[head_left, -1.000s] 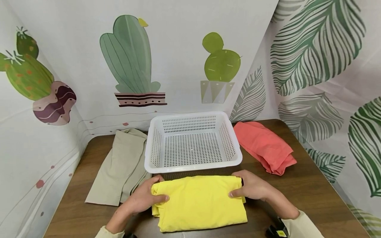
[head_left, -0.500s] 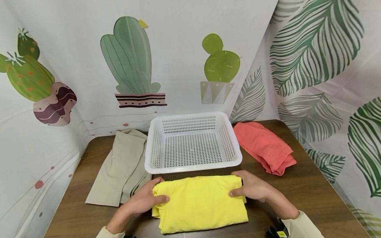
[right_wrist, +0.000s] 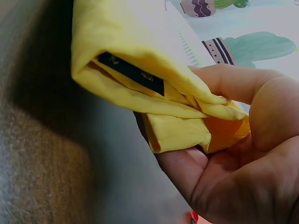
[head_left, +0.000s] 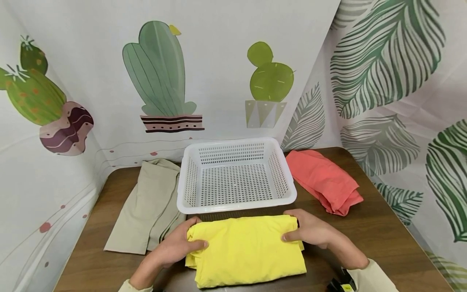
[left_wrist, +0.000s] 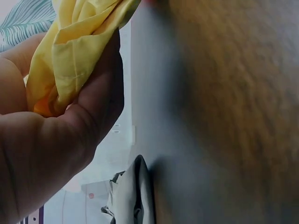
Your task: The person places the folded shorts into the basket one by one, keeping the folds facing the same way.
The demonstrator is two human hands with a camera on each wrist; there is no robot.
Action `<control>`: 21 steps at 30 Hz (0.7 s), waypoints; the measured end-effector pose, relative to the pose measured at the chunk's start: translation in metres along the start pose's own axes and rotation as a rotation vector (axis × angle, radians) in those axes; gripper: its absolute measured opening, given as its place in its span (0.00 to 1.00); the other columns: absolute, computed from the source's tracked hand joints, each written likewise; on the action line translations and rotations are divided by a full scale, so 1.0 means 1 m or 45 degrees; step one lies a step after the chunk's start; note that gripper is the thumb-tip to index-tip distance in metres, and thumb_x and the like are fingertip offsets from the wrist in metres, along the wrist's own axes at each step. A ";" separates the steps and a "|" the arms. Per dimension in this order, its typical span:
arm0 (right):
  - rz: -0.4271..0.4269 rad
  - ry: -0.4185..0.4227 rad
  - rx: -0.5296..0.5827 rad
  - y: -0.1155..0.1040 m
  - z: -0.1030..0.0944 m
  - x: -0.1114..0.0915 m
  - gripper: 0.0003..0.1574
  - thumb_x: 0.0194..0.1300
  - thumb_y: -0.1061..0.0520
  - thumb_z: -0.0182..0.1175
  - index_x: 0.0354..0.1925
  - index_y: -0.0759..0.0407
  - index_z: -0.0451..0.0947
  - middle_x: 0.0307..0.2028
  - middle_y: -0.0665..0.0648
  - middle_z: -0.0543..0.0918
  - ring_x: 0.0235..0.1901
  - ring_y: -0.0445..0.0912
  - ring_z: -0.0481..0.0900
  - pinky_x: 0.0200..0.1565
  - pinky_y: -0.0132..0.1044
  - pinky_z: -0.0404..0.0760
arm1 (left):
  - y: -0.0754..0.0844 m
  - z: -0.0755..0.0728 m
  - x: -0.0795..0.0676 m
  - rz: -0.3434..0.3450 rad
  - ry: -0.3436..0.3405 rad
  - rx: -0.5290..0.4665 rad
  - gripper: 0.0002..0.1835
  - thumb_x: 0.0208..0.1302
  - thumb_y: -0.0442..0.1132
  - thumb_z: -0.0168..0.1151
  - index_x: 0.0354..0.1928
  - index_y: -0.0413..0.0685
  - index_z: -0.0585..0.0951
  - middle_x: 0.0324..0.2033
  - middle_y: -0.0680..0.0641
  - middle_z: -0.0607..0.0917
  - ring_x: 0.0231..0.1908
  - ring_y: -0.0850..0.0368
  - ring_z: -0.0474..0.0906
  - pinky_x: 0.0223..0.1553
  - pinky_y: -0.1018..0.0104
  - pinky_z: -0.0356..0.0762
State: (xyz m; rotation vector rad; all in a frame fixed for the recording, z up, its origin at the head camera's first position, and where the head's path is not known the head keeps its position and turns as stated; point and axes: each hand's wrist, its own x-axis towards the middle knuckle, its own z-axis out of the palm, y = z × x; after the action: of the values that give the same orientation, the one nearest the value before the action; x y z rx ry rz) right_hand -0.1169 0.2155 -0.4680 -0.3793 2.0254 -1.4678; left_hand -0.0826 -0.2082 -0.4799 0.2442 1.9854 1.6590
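A folded yellow garment (head_left: 248,251) is held between both hands in front of the basket. My left hand (head_left: 178,243) grips its left end, thumb on top and the other fingers underneath. At the other end my right hand (head_left: 310,230) pinches the far right corner in the same way. The right wrist view shows the garment's folded layers (right_wrist: 182,133) between thumb and fingers, with a dark label (right_wrist: 131,73) inside the fold. In the left wrist view the bunched yellow cloth (left_wrist: 74,56) sits in the hand, above the table surface.
A white perforated basket (head_left: 237,209) stands behind the garment, with nothing in it. Folded beige cloth (head_left: 146,211) lies to its left, and a folded coral-red cloth (head_left: 324,178) to its right. All rest on a brown wooden table (head_left: 386,247) against a printed curtain (head_left: 222,81).
The yellow garment's near edge has come slightly lower and to the right. Both hands keep their hold in nearly the same place.
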 end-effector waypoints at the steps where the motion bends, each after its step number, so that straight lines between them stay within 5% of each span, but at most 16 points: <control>1: 0.005 0.005 -0.002 0.000 0.000 0.000 0.53 0.62 0.63 0.75 0.72 0.85 0.56 0.48 0.61 0.86 0.45 0.50 0.86 0.49 0.38 0.84 | 0.001 0.000 -0.001 -0.002 0.002 -0.001 0.21 0.67 0.33 0.72 0.53 0.35 0.71 0.38 0.41 0.84 0.34 0.50 0.84 0.34 0.57 0.86; 9: 0.033 0.053 -0.026 -0.004 -0.001 -0.006 0.57 0.61 0.64 0.75 0.74 0.86 0.52 0.52 0.64 0.83 0.48 0.52 0.84 0.51 0.40 0.83 | 0.007 0.002 -0.003 0.000 0.011 -0.001 0.22 0.66 0.33 0.73 0.53 0.35 0.71 0.36 0.40 0.84 0.32 0.50 0.84 0.32 0.58 0.86; 16: -0.003 -0.009 0.027 -0.008 -0.002 -0.005 0.51 0.62 0.63 0.74 0.71 0.84 0.57 0.47 0.62 0.85 0.45 0.53 0.86 0.48 0.39 0.85 | 0.011 0.003 -0.005 0.011 0.009 -0.019 0.22 0.65 0.32 0.73 0.52 0.34 0.71 0.36 0.40 0.84 0.33 0.49 0.85 0.32 0.57 0.87; 21: -0.007 -0.027 0.043 -0.011 -0.002 -0.009 0.56 0.63 0.63 0.73 0.74 0.86 0.50 0.48 0.62 0.86 0.46 0.51 0.86 0.48 0.37 0.85 | 0.015 0.003 -0.007 0.017 -0.015 -0.036 0.22 0.65 0.32 0.74 0.52 0.34 0.70 0.37 0.40 0.84 0.33 0.49 0.86 0.33 0.57 0.87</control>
State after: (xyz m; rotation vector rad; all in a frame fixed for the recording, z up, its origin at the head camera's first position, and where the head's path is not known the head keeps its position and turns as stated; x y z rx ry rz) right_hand -0.1128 0.2180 -0.4542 -0.3849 1.9817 -1.4931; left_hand -0.0777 -0.2054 -0.4641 0.2574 1.9543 1.6890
